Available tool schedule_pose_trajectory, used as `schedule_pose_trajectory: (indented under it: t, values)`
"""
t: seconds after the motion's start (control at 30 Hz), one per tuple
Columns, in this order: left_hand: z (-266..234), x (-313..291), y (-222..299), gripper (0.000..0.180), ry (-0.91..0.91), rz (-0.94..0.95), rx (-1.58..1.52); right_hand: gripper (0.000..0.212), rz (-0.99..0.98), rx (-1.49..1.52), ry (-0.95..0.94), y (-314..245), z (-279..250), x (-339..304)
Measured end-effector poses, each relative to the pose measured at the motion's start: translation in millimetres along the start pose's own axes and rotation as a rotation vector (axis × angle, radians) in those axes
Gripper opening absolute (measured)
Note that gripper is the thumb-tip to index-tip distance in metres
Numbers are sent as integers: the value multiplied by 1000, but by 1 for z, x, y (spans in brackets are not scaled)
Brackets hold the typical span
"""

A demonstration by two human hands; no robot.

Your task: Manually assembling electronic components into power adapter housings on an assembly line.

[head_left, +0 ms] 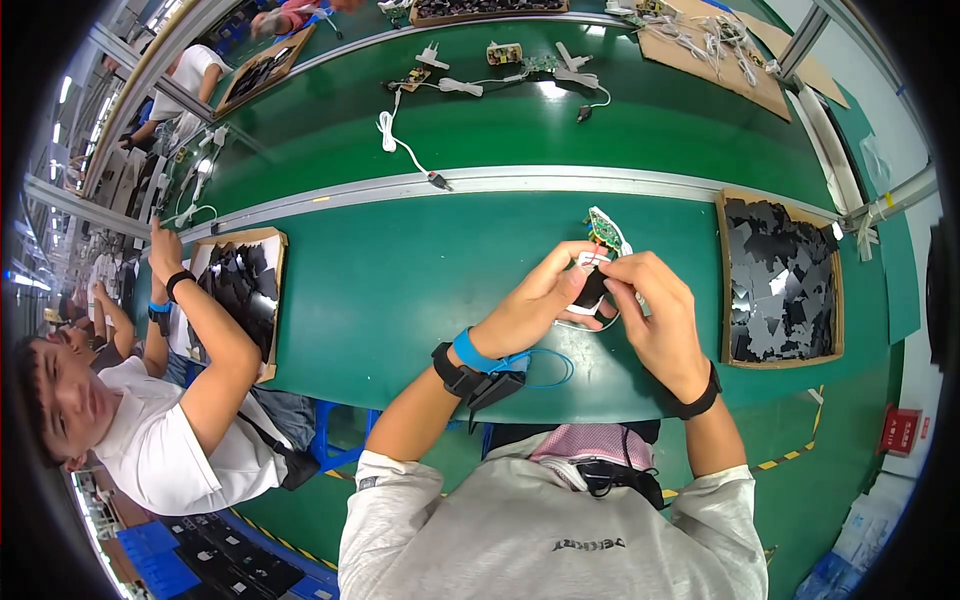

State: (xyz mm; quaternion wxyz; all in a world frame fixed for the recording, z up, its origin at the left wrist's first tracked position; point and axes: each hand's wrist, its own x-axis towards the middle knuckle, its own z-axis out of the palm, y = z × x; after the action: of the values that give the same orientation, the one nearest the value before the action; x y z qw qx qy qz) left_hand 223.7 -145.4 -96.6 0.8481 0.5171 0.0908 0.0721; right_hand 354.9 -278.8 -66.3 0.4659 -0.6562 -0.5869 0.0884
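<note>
- Left hand point(548, 288) curls around a small white casing point(594, 260), thumb pressed along its left side, other fingers wrapped beneath: a firm hold!
- Right hand point(658, 300) comes in from the right, thumb and forefinger bent right at the edge of a dark piece point(593, 290) lying against the casing; whether those tips truly pinch it or merely press, I cannot tell.
- So casing and dark piece sit between the two hands, above the table, right of its middle.
- Just beyond the fingertips, a green circuit board point(604, 230) tilts up at the casing's far end, reddish wires between them, and a white cord loops down on the right.
- Look at the wrists: a blue strap point(470, 350) and a black band on the left, another black band point(702, 392) on the right, and a thin blue cord point(556, 369) curling over the table's near edge.
- Out on the green table point(400, 300), a shallow box point(725, 300) of dark sheet pieces stands to the right, a similar tray point(282, 262) to the left.
- Beyond the metal rail point(560, 180), boards and white plugs point(432, 56) lie on another green surface.
- Near left, a co-worker in a white shirt point(160, 440) sits with one arm raised.
</note>
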Motion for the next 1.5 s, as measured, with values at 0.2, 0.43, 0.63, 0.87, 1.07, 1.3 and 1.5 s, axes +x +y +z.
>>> schedule_pose_trajectory:
  t: [0.2,0.43,0.63,0.87,1.07,1.3,1.5]
  values:
    - [-5,4,-6,36,-2,23,170,39,42,-203,-45,-6,-4,-3]
    - [3,2,8,24,-5,-70,312,48,-127,-481,-130,2,-28,14]
    - [6,6,9,21,104,-24,693,44,-180,-585,-209,-7,-41,9]
    - [0,3,11,22,248,87,533,41,-145,-376,-204,-28,-7,-9]
    - [-4,1,4,26,155,272,190,38,-282,-171,-104,-30,-11,-1]
    - [-4,-1,5,29,132,238,125,37,-249,-125,-26,-18,0,-5]
    - [1,2,2,34,134,195,140,37,-267,-143,74,-18,-1,-3]
